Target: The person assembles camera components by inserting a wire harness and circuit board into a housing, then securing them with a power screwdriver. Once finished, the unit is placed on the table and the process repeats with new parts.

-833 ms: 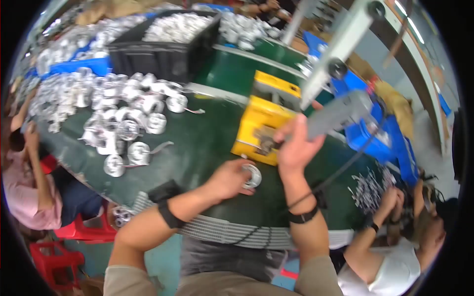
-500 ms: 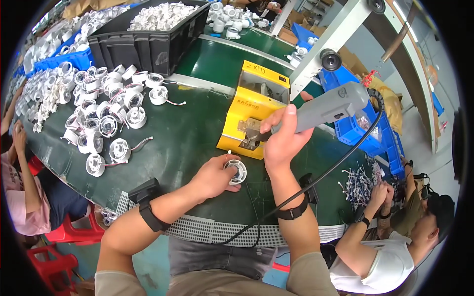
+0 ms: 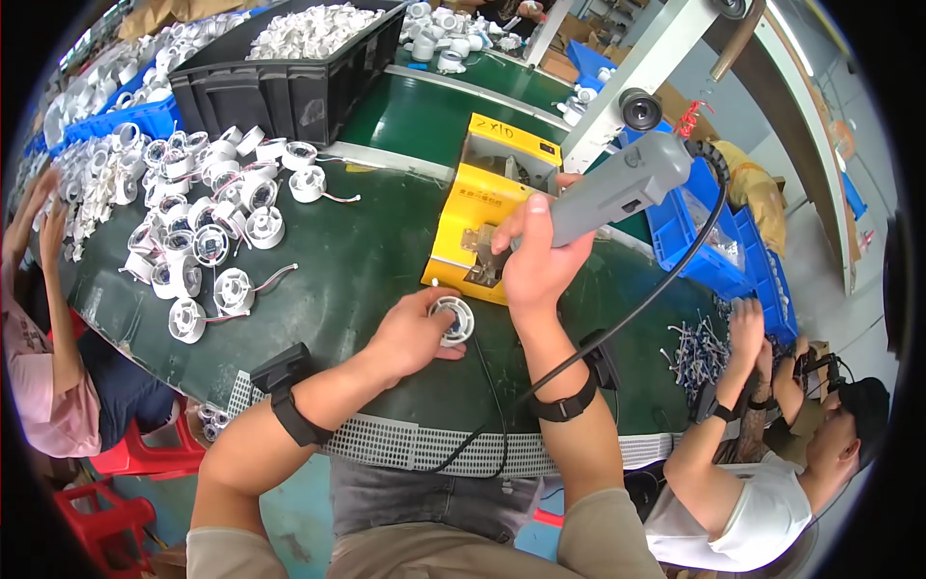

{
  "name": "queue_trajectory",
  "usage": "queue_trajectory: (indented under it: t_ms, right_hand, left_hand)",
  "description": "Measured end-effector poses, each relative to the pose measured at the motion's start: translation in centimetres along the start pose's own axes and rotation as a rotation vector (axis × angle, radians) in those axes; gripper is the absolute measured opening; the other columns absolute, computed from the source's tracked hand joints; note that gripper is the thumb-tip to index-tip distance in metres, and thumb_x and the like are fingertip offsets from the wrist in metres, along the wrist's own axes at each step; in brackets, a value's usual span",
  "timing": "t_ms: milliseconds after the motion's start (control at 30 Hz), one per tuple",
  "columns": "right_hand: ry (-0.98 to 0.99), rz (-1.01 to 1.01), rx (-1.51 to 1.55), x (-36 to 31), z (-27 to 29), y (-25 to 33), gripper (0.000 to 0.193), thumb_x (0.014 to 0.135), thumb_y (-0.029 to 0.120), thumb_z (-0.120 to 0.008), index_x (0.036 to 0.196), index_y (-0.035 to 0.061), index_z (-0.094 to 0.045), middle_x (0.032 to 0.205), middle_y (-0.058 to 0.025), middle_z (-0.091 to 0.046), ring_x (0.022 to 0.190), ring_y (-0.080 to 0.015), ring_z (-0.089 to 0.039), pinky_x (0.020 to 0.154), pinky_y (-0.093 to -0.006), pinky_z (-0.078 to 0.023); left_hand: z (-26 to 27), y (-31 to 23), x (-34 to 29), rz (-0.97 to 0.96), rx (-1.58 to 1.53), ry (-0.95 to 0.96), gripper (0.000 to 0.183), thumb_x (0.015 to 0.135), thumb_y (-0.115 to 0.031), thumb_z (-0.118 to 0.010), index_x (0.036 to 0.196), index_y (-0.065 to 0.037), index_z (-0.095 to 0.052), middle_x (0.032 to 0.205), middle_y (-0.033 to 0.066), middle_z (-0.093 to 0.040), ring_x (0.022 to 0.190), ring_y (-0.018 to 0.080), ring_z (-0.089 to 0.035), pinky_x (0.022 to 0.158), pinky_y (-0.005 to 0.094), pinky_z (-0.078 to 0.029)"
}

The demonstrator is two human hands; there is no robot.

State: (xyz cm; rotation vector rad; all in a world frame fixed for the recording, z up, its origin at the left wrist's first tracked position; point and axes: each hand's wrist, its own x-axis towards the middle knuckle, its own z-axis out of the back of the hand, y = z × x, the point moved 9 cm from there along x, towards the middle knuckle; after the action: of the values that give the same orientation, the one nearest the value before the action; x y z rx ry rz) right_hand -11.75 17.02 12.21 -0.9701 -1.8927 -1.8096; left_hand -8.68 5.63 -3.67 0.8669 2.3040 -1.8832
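Note:
My left hand (image 3: 403, 333) grips a white round ring-shaped housing (image 3: 464, 322) just above the green bench, its open face turned up and the thumb over its middle. A short lead end with a white plug pokes out beside the fingers. In my right hand (image 3: 545, 265) is a grey electric screwdriver (image 3: 622, 193), tilted, with a black cord trailing from its upper end. Its tip is hidden by my fingers, close to the metal outlet of the yellow screw feeder (image 3: 473, 210). Whether it touches the feeder, I cannot tell.
Several similar white housings with wires (image 3: 210, 246) are heaped at the left. Behind them stands a black crate (image 3: 280, 92) of small white parts. Blue bins (image 3: 714, 261) and a pile of wire leads (image 3: 696, 357) lie at the right. Co-workers sit on both sides.
My right hand and the screwdriver have shifted slightly left and up. The left hand with the housing has also moved a little up and left. Co-workers on both sides have raised their hands.

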Motion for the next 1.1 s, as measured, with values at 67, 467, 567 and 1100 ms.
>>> queue_trajectory:
  t_ms: [67,467,567,1100]
  right_hand:
    - [-0.005,-0.039,0.041,-0.3,0.1,0.1,0.033,0.095,0.01,-0.044,0.124,-0.0015,-0.033,0.057,-0.0058,-0.045,0.044,-0.0139,-0.045,0.046,-0.0292,-0.041]
    - [0.039,-0.255,0.211,-5.2,-1.2,-0.9,0.037,0.095,0.012,-0.045,0.129,0.0046,-0.031,0.062,-0.0065,-0.046,0.048,-0.0147,-0.048,0.049,-0.0294,-0.045]
    - [0.068,-0.225,0.185,-5.2,-1.4,-0.6,0.037,0.095,0.012,-0.046,0.129,0.0042,-0.031,0.062,-0.0064,-0.045,0.048,-0.0147,-0.048,0.05,-0.0294,-0.046]
    - [0.147,-0.235,0.183,-6.2,-1.8,-1.2,0.033,0.092,0.009,-0.05,0.121,0.0003,-0.037,0.066,-0.0037,-0.047,0.051,-0.0107,-0.048,0.05,-0.0253,-0.044]
  left_hand:
    - [0.4,-0.3,0.2,0.0,-0.011,-0.007,0.034,0.095,-0.005,-0.045,0.127,0.005,-0.048,0.108,0.0135,-0.06,0.084,0.0234,-0.067,0.075,0.0334,-0.061]
    - [0.4,-0.8,-0.1,-0.026,-0.041,-0.009,0.029,0.094,-0.005,-0.045,0.12,0.005,-0.054,0.107,0.0124,-0.061,0.083,0.0206,-0.066,0.072,0.0313,-0.061]
    - [0.3,-1.0,-0.2,-0.029,-0.02,-0.011,0.029,0.094,-0.005,-0.045,0.119,0.005,-0.054,0.105,0.0125,-0.061,0.083,0.0205,-0.066,0.072,0.0312,-0.06]
    - [-0.1,-1.0,0.3,-0.091,0.011,0.005,0.029,0.096,-0.01,-0.047,0.119,0.006,-0.053,0.104,0.0147,-0.062,0.084,0.0216,-0.067,0.069,0.0316,-0.06]
